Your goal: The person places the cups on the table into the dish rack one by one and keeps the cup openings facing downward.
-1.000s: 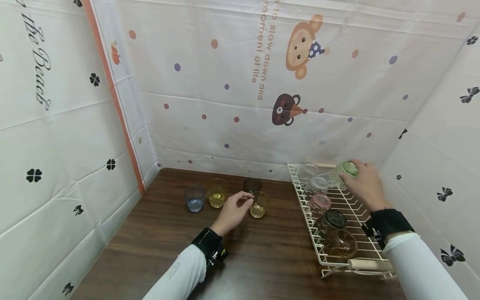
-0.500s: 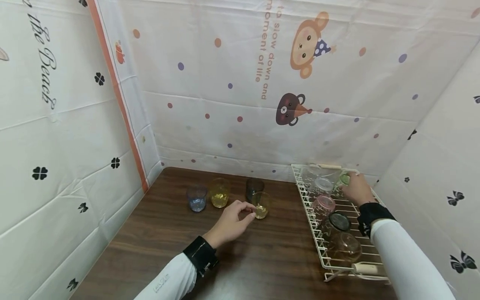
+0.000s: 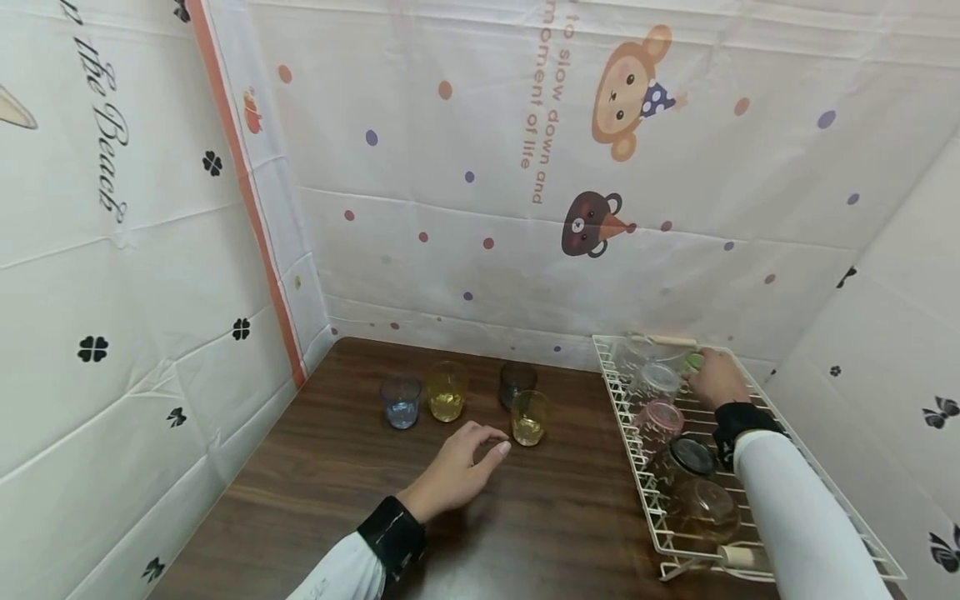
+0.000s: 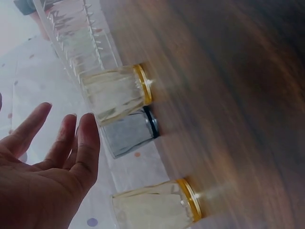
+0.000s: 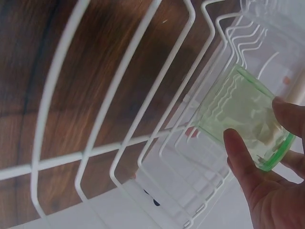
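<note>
While the right hand (image 5: 267, 167) pinches a green glass (image 5: 240, 119) over the rack (image 3: 637, 433), the left hand (image 3: 457, 467) rests spread beside a yellow glass (image 3: 528, 417).

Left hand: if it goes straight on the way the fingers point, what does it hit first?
Most likely the nearest yellow glass: the left hand has its open fingertips aimed at it, a short gap away. Depth is uncertain.
</note>
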Available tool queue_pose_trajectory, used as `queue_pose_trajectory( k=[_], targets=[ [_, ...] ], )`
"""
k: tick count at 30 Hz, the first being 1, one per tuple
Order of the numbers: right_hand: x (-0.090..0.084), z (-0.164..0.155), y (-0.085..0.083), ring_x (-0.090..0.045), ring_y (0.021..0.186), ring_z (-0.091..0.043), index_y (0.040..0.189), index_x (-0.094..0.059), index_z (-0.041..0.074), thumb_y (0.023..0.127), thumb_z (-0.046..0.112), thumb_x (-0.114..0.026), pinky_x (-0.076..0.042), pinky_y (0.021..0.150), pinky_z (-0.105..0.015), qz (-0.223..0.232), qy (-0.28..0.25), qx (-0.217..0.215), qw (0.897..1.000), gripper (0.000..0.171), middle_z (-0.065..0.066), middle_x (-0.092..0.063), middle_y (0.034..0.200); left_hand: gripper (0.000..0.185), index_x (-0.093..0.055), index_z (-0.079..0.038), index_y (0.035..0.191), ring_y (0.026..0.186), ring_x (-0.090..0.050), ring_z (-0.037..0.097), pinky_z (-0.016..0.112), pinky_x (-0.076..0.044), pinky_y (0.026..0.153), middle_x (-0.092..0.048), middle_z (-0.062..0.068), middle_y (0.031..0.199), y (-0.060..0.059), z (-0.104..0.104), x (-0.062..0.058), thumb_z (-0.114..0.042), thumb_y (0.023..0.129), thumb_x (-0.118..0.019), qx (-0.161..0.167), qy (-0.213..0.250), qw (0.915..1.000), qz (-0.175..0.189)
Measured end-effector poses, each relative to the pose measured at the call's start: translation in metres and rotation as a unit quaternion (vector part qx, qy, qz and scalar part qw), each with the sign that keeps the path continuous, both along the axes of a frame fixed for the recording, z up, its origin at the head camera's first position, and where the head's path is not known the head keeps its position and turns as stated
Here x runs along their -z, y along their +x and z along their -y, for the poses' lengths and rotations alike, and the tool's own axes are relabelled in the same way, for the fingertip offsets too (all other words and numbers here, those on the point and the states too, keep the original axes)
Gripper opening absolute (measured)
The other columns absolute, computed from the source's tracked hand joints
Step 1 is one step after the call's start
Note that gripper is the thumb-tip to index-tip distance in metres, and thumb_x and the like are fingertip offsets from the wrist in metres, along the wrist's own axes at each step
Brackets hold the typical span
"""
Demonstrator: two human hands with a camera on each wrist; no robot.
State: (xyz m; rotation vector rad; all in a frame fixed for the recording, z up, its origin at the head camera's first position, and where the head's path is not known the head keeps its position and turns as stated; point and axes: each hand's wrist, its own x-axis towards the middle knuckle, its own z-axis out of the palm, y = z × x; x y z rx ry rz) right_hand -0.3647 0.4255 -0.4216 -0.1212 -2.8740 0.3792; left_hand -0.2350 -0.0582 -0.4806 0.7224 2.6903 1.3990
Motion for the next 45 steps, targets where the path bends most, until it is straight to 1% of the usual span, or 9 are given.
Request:
queue_pose_trajectory(
  k=[5, 12, 23, 30, 33, 37, 41, 43, 45],
  targets=[
    [-0.001, -0.002, -0.004, -0.062, 0.111, -0.063, 0.14, -0.049, -0.022, 0.097, 0.014, -0.068, -0.053, 0.094, -0.069, -0.004, 0.006, -0.007, 1.0, 0.059, -0.049, -0.061, 0.124, 0.041, -0.071, -0.019, 0.131, 0.113, -0.063, 0.019, 0.026, -0.052, 0.087, -0.066, 0.0, 0.124, 0.003, 0.005, -0.001, -0.049, 0.112, -0.051, 0.0, 0.013, 0.9999, 0.001],
    [-0.003, -0.005, -0.004, -0.06, 0.111, -0.065, 0.14, -0.042, -0.025, 0.099, 0.015, -0.065, -0.052, 0.093, -0.07, 0.019, 0.023, 0.01, 1.0, 0.062, -0.051, -0.057, 0.125, 0.035, -0.072, -0.02, 0.128, 0.097, -0.06, 0.007, 0.023, -0.052, 0.082, -0.066, -0.002, 0.118, 0.003, 0.006, -0.002, -0.046, 0.11, -0.056, 0.001, 0.01, 1.0, 0.002],
    [-0.006, -0.002, -0.007, -0.064, 0.105, -0.061, 0.143, -0.041, -0.025, 0.101, 0.015, -0.066, -0.054, 0.088, -0.067, 0.043, 0.032, 0.029, 0.998, 0.063, -0.049, -0.06, 0.121, 0.034, -0.07, -0.018, 0.13, 0.083, -0.055, 0.006, 0.024, -0.049, 0.074, -0.067, 0.006, 0.119, 0.006, 0.01, -0.005, -0.043, 0.11, -0.059, 0.003, 0.002, 1.0, 0.0],
    [-0.002, -0.011, -0.009, -0.06, 0.108, -0.064, 0.14, -0.042, -0.027, 0.096, 0.016, -0.069, -0.051, 0.091, -0.07, 0.044, 0.043, -0.011, 0.998, 0.067, -0.051, -0.056, 0.123, 0.034, -0.071, -0.02, 0.13, 0.093, -0.057, 0.009, 0.024, -0.049, 0.078, -0.067, 0.003, 0.12, 0.008, 0.011, -0.008, -0.044, 0.109, -0.059, -0.004, 0.005, 0.9999, 0.009],
    [-0.005, -0.015, -0.005, -0.062, 0.103, -0.062, 0.134, -0.043, -0.03, 0.094, 0.016, -0.07, -0.052, 0.089, -0.069, 0.041, 0.045, -0.029, 0.998, 0.067, -0.051, -0.058, 0.116, 0.033, -0.071, -0.019, 0.129, 0.094, -0.057, 0.009, 0.024, -0.049, 0.078, -0.067, 0.004, 0.12, 0.008, 0.01, -0.008, -0.043, 0.109, -0.06, -0.006, 0.008, 0.9999, 0.004],
    [-0.011, -0.016, 0.005, -0.064, 0.094, -0.057, 0.13, -0.042, -0.031, 0.095, 0.018, -0.069, -0.053, 0.081, -0.066, 0.057, 0.019, -0.017, 0.998, 0.067, -0.047, -0.059, 0.11, 0.035, -0.071, -0.019, 0.13, 0.093, -0.059, 0.012, 0.026, -0.049, 0.079, -0.067, 0.007, 0.122, 0.009, 0.007, -0.005, -0.045, 0.109, -0.06, -0.003, -0.004, 1.0, 0.006],
    [-0.023, -0.014, 0.018, -0.065, 0.089, -0.056, 0.143, -0.033, -0.03, 0.098, 0.023, -0.069, -0.055, 0.074, -0.062, 0.072, 0.013, 0.007, 0.997, 0.079, -0.051, -0.055, 0.116, 0.037, -0.07, -0.021, 0.132, 0.11, -0.064, 0.022, 0.036, -0.054, 0.092, -0.066, 0.007, 0.124, 0.012, 0.005, -0.001, -0.048, 0.108, -0.06, -0.004, -0.031, 0.9995, 0.002],
    [-0.031, -0.01, 0.024, -0.063, 0.093, -0.059, 0.15, -0.025, -0.029, 0.099, 0.025, -0.068, -0.055, 0.078, -0.065, 0.07, 0.02, 0.009, 0.997, 0.086, -0.055, -0.049, 0.124, 0.037, -0.07, -0.022, 0.132, 0.119, -0.064, 0.025, 0.04, -0.054, 0.097, -0.065, 0.004, 0.123, 0.013, 0.005, 0.0, -0.048, 0.108, -0.061, -0.012, -0.044, 0.9989, -0.008],
    [-0.038, -0.006, 0.029, -0.058, 0.104, -0.064, 0.154, -0.018, -0.028, 0.101, 0.027, -0.067, -0.053, 0.087, -0.07, 0.063, 0.019, 0.003, 0.998, 0.091, -0.057, -0.041, 0.133, 0.037, -0.07, -0.021, 0.133, 0.118, -0.063, 0.024, 0.042, -0.054, 0.096, -0.065, 0.004, 0.122, 0.013, 0.005, 0.0, -0.047, 0.107, -0.062, -0.022, -0.059, 0.9978, -0.019]
  ],
)
